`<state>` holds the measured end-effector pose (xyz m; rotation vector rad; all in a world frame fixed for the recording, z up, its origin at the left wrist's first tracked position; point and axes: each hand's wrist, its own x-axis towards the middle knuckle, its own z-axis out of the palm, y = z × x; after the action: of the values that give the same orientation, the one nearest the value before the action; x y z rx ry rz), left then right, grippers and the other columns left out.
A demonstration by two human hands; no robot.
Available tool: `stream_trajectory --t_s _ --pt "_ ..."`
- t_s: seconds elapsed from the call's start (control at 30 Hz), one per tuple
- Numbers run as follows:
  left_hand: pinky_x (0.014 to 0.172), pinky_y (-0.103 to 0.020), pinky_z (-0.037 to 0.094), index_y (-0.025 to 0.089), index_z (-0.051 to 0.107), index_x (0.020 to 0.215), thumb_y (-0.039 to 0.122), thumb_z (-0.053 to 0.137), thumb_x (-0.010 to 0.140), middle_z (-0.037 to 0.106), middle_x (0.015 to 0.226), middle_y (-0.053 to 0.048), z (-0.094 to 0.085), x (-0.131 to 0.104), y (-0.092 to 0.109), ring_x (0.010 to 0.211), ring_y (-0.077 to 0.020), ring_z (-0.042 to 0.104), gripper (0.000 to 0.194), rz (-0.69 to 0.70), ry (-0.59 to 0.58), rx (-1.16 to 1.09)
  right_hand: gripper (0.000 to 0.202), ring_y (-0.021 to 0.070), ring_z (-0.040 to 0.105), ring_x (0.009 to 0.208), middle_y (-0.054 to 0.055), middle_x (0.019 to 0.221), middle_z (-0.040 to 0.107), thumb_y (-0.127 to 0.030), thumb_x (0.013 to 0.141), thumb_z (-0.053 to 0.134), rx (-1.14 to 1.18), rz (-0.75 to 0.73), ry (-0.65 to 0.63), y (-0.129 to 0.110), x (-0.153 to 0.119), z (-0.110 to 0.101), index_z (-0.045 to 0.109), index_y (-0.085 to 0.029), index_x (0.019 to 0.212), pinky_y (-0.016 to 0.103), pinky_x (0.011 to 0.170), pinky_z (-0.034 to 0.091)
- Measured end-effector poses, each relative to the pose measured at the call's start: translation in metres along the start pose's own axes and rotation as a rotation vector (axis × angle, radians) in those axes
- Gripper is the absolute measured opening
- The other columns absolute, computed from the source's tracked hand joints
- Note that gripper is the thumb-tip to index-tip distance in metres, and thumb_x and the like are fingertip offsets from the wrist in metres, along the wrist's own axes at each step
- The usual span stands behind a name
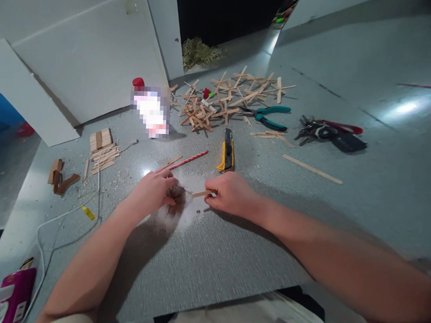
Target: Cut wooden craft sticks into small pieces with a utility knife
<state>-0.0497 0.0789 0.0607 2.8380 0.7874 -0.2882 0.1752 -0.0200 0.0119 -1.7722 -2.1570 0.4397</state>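
My right hand (228, 193) is closed around one end of a short wooden stick (200, 194), which points left over the table. My left hand (160, 190) rests at the table to the left of it, fingers curved and apart; beneath them is something thin and dark that I cannot make out. A red striped pencil (189, 160) and a light wooden stick (170, 163) lie just beyond my left hand. A yellow and black utility knife (228, 150) lies just beyond my right hand.
Crossed wooden sticks (225, 97) are heaped at the back, beside teal-handled pliers (272, 117). Keys (327, 133) lie to the right. A red-capped bottle (151, 111) stands back left. Bundled sticks (103, 149) and a white cable (99, 175) are at left.
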Motion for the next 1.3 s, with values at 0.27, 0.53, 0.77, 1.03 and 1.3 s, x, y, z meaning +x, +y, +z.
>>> stream_trajectory --t_s 0.27,0.53,0.77,1.03,1.3 --pt "0.082 -0.034 0.047 0.019 0.065 0.095 0.027 0.079 0.079 0.063 0.11 -0.008 0.006 0.005 -0.01 0.101 -0.0251 0.06 0.022 -0.042 -0.026 -0.027 0.015 0.0143 0.047 0.056 0.001 0.055 0.059 -0.023 0.075 0.064 -0.004 0.015 -0.021 0.002 0.002 0.002 0.063 -0.02 0.06 0.03 0.058 0.024" --pt "0.066 -0.029 0.038 0.019 0.057 0.093 0.032 0.074 0.085 0.065 0.088 -0.004 0.005 -0.005 -0.011 0.08 -0.0215 0.061 0.023 -0.139 -0.064 -0.036 0.015 0.0139 0.046 0.056 0.001 0.054 0.058 -0.022 0.074 0.064 0.011 0.038 -0.046 0.001 0.004 0.008 0.062 -0.02 0.06 0.03 0.057 0.024" --pt "0.059 -0.025 0.031 0.022 0.054 0.092 0.032 0.064 0.092 0.065 0.078 0.001 -0.028 -0.016 -0.012 0.066 -0.0146 0.056 0.014 -0.247 0.014 -0.135 0.014 0.0145 0.049 0.057 0.001 0.057 0.06 -0.02 0.074 0.065 0.057 0.074 -0.033 -0.002 0.004 0.011 0.061 -0.02 0.06 0.03 0.059 0.028" --pt "0.058 -0.025 0.03 0.022 0.055 0.09 0.035 0.065 0.092 0.064 0.075 0.003 -0.036 -0.018 -0.008 0.062 -0.0128 0.054 0.016 -0.321 0.099 -0.174 0.031 0.0211 0.065 0.091 0.008 0.099 0.072 -0.016 0.079 0.063 0.15 0.015 0.026 -0.013 0.0 0.013 0.066 -0.018 0.11 0.032 0.082 0.046" --pt "0.058 -0.026 0.029 0.022 0.056 0.09 0.034 0.066 0.09 0.064 0.076 0.001 -0.032 -0.015 -0.007 0.064 -0.0139 0.053 0.016 -0.333 0.085 -0.167 0.034 0.0225 0.065 0.094 0.009 0.105 0.07 -0.021 0.084 0.064 0.184 -0.037 -0.009 -0.005 -0.008 0.007 0.062 -0.017 0.117 0.033 0.086 0.047"
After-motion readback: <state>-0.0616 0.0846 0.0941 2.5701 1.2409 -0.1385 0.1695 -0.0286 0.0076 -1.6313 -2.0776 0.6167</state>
